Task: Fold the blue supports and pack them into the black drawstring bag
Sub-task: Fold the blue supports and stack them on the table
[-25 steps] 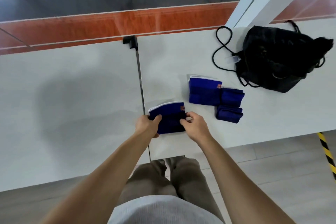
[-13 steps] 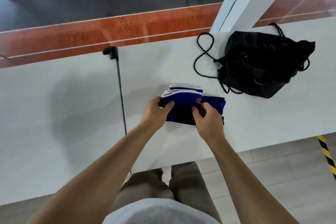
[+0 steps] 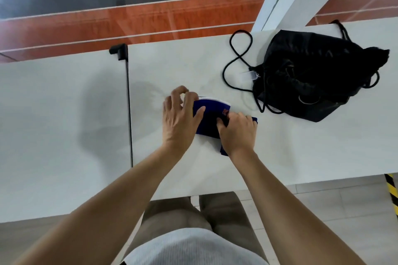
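Both hands are on the blue supports, which lie in a small pile on the white surface, a little in front of the person and to the left of the black drawstring bag. The left hand lies over the left end of the pile: its fingers are loosely spread and the thumb presses on the top piece. The right hand covers the right end, with the fingers curled down onto the fabric — if they pinch an edge or only press, I cannot tell. A white lining shows at the far edge of the pile, and a bit of blue fabric comes out under the right wrist.

As I judge it, the folding is nearly done, because the supports look flat and gathered in one place. How many pieces are in the pile is hidden by the hands. The packing is not begun — the bag rests apart from the pile, its cord looped loose on the surface. It is left to open the mouth of the bag, put the pile inside, and probably pull the cord.
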